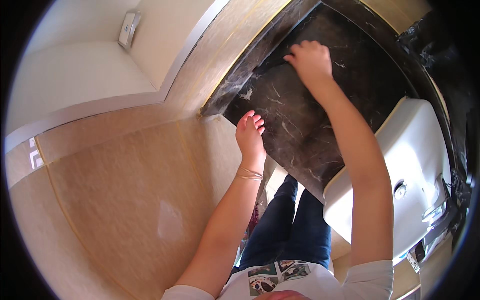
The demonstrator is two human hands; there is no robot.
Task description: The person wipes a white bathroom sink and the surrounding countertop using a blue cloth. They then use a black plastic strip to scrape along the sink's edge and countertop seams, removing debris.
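Note:
My right hand point(310, 62) reaches over the far part of a dark marble countertop point(285, 112), its fingers bent downward. Whether the fingertips touch the stone or hold something small cannot be told. Near the counter's front left edge is my left hand point(250, 131), palm partly turned up and fingers loosely curled, with nothing seen in it. Thin bracelets point(250, 174) circle the left wrist. A white washbasin point(405, 150) is set into the counter to the right of my right forearm.
A chrome faucet point(435, 212) and a drain point(400, 189) belong to the basin. Raised dark stone edging point(258, 56) borders the counter. Beige tiled wall point(123, 195) rises on the left, with a white wall-mounted box point(129, 30) higher up.

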